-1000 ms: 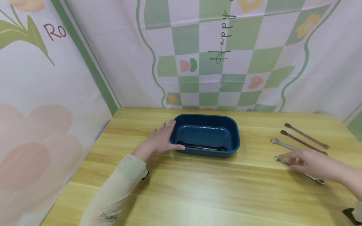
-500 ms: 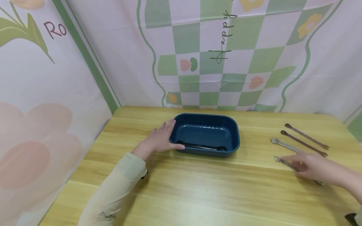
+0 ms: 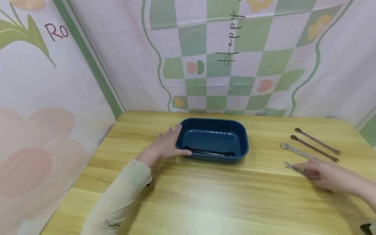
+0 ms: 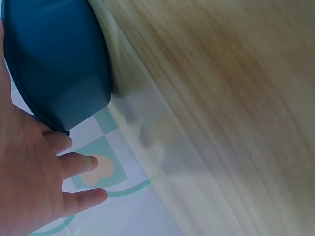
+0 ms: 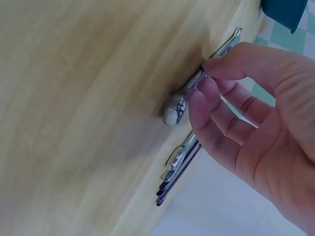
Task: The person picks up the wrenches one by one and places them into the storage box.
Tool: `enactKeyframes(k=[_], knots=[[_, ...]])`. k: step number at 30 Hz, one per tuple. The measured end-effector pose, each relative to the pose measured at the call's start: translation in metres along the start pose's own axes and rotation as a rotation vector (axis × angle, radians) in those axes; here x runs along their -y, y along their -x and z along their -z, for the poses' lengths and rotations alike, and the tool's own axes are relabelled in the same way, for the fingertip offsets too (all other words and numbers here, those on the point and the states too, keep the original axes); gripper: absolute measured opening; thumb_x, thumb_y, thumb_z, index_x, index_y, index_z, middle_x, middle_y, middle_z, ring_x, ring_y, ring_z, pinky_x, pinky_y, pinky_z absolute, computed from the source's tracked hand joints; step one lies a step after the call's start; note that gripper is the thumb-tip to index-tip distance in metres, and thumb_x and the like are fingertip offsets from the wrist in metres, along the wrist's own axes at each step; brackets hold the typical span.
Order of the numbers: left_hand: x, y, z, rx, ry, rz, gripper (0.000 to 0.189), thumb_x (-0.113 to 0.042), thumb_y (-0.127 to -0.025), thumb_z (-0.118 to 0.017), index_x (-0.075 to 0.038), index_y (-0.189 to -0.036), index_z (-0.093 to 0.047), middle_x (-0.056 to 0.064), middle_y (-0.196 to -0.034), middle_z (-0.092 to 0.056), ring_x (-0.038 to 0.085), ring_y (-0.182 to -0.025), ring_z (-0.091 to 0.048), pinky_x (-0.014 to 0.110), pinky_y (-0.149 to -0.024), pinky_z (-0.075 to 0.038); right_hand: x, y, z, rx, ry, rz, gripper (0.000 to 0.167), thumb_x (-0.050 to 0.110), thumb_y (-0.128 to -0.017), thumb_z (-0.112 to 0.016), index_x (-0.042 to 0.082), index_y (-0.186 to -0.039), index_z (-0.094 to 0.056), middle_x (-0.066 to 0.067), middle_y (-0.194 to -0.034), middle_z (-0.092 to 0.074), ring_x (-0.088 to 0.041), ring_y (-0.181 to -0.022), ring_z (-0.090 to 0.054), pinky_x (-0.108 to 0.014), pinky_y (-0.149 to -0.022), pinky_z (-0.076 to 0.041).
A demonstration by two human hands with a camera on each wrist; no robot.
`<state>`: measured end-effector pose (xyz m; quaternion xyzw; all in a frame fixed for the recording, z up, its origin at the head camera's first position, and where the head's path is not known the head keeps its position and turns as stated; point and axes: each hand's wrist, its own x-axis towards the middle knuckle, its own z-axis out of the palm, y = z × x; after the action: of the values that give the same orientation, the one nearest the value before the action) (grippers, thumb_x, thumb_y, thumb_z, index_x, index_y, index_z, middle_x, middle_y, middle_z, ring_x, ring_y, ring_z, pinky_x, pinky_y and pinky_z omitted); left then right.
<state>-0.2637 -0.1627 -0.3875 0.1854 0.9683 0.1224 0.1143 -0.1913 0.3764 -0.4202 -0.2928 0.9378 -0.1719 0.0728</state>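
Note:
A dark blue basin (image 3: 212, 140) stands on the wooden table, and a black wrench (image 3: 210, 152) lies along its near side. My left hand (image 3: 164, 145) rests at the basin's left end, fingers spread and fairly straight, thumb over the near rim; in the left wrist view the outer fingers (image 4: 81, 162) extend past the basin's edge. On the right, my right hand (image 3: 332, 174) pinches a silver combination wrench (image 3: 295, 169) around its shank between thumb and fingertips. Its ratchet ring end (image 5: 174, 109) shows in the right wrist view, close to the tabletop.
Just beyond the right hand lies another silver wrench (image 3: 296, 150), partly covered by the hand. Two dark wrenches (image 3: 312, 147) lie side by side farther back. A patterned cloth (image 3: 217, 65) hangs behind the table (image 3: 205, 199).
The right hand has settled lower along the near silver wrench's shank, its fingers now pinching it. The left hand and the basin stay in place.

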Motion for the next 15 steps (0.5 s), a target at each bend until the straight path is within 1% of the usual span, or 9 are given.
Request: enactKeyframes(k=[3,7,12,15], knots=[[-0.0001,0.0003,0.0004,-0.001,0.001,0.000,0.125,-0.082,-0.082,-0.061,-0.013,-0.166,0.001,0.005,-0.172,0.001,0.036,-0.155,-0.009,0.067,-0.117,-0.017,0.0023,-0.0003,-0.0020,-0.025,0.036,-0.007,0.065,-0.020,-0.068,-0.073,-0.006,-0.130,-0.064,0.006,-0.080,-0.040,0.002,-0.065,-0.032,-0.021,-0.050,-0.035],[-0.0003,0.0007,0.0008,0.002,0.002,0.004,0.125,-0.083,-0.082,-0.060,-0.014,-0.166,0.002,0.004,-0.172,0.002,0.035,-0.155,-0.009,0.067,-0.117,-0.016,0.0043,0.0005,-0.0057,-0.086,0.080,0.020,0.064,-0.019,-0.063,-0.076,-0.006,-0.124,-0.066,0.007,-0.079,-0.039,0.003,-0.065,-0.031,-0.021,-0.050,-0.033],[0.0003,0.0003,0.0003,-0.001,-0.005,0.003,0.125,-0.083,-0.082,-0.060,-0.014,-0.166,0.001,0.004,-0.172,0.002,0.036,-0.155,-0.009,0.067,-0.117,-0.017,0.0067,-0.0002,-0.0091,-0.135,0.107,0.023,0.061,-0.018,-0.062,-0.079,-0.005,-0.120,-0.066,0.008,-0.079,-0.040,0.004,-0.065,-0.032,-0.021,-0.051,-0.034],[0.0003,0.0003,0.0001,-0.001,-0.003,0.002,0.125,-0.083,-0.082,-0.060,-0.014,-0.166,0.001,0.004,-0.172,0.002,0.035,-0.156,-0.009,0.067,-0.117,-0.016,0.0077,-0.0013,-0.0103,-0.143,0.112,0.009,0.060,-0.017,-0.062,-0.079,-0.003,-0.120,-0.066,0.008,-0.079,-0.041,0.004,-0.064,-0.032,-0.022,-0.051,-0.035]])
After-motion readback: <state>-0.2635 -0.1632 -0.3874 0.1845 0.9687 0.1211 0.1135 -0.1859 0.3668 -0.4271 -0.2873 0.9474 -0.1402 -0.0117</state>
